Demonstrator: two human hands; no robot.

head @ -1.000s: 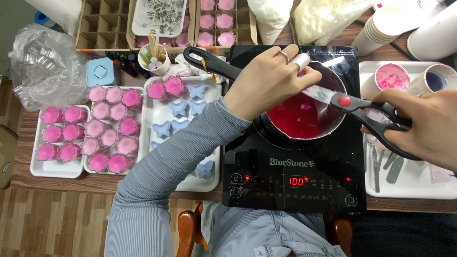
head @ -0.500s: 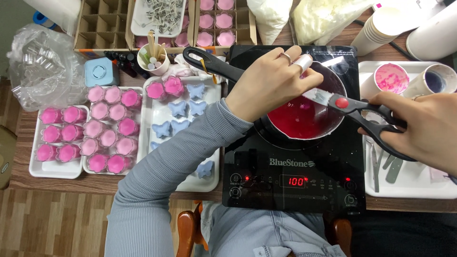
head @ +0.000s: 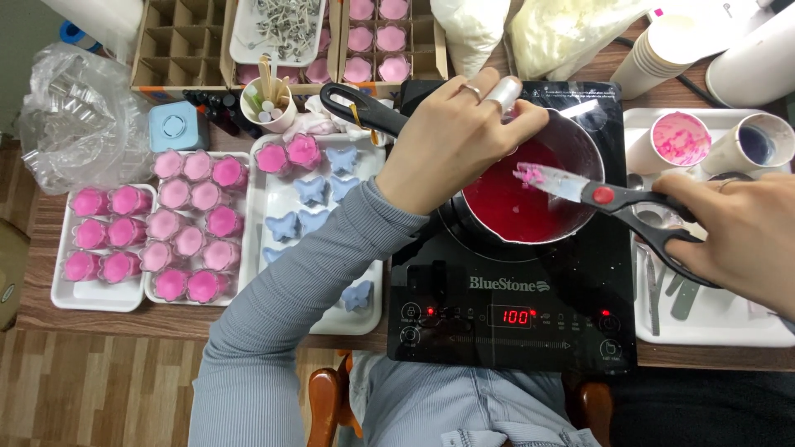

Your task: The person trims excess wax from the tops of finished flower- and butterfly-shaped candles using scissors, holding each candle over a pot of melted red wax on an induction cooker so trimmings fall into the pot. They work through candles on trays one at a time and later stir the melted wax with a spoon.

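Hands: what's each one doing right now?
Left hand: closed on a small silvery thing over the pan.
Right hand: holding scissors, pink bits on the blade.

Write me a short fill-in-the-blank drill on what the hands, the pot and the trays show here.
1. The right hand holds black-handled ____ over the pot.
2. The liquid in the pot is ____ in colour.
3. The left hand holds a small silver tube at the pot's rim, above the pot's black ____.
4. On the white tray beside the cooktop, the butterfly shapes are ____ in colour.

Missing words: scissors; red; handle; blue
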